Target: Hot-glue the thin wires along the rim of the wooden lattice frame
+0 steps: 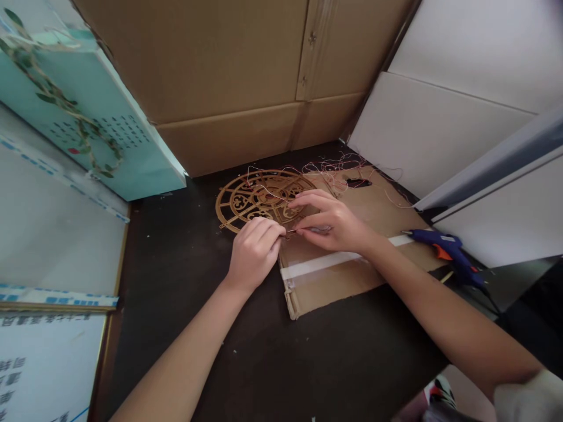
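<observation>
Pinching a thin wire (pixel 291 230) at the near side of the openwork disc (pixel 264 198), the left hand (pixel 255 249) had curled fingers, the right hand (pixel 332 223) a narrow fingertip grip, probably for steadiness.

- Wire (pixel 291 231) between left hand (pixel 257 249) and right hand (pixel 332 220): ends hidden in the grip; too thin to trace.
- Wheel (pixel 264 198): rim partly covered by both hands, about four to six o'clock.
- Cardboard (pixel 325 287): partly hidden behind the right forearm (pixel 409 281).
- Plant (pixel 55 91), ten o'clock: cut off by the left edge.
- Turquoise box (pixel 136 158), ten o'clock: lettering too blurred to read.
</observation>
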Available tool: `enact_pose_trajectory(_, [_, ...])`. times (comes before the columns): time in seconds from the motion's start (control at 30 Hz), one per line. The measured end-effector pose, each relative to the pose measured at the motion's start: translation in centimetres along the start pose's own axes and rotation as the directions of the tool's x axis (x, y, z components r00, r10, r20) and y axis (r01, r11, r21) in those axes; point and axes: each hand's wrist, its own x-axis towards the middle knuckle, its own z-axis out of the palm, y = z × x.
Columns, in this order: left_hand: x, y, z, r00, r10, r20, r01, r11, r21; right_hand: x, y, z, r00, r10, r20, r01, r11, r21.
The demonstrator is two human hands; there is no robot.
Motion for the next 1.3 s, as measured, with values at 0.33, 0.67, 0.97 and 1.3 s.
enact_pose_trajectory(0.33, [0.0, 0.0, 0.0, 1.000, 0.007, 0.010, -0.007, 1.000, 0.013, 0.2, -0.1, 0.1, 0.997, 0.069, -0.032, -0.066, 0.995, 0.080])
enact_pose_trajectory(0.67, [0.0, 0.0, 0.0, 0.999, 0.025, 0.038, -0.026, 0.999, 0.023, 0.2, 0.2, -0.7, 0.996, 0.070, 0.064, -0.078, 0.988, 0.132])
enact_pose_trajectory(0.97, [0.2, 0.3, -0.2, 0.996, 0.064, 0.070, -0.067, 0.997, 0.043, 0.1, 0.2, -0.8, 0.962, 0.188, 0.200, -0.231, 0.948, 0.221])
enact_pose_trajectory(1.3, [0.3, 0.8, 0.0, 0.988, 0.096, 0.119, -0.102, 0.994, 0.044, 0.2, -0.7, -0.1, 0.980, 0.171, 0.097, -0.187, 0.965, 0.183])
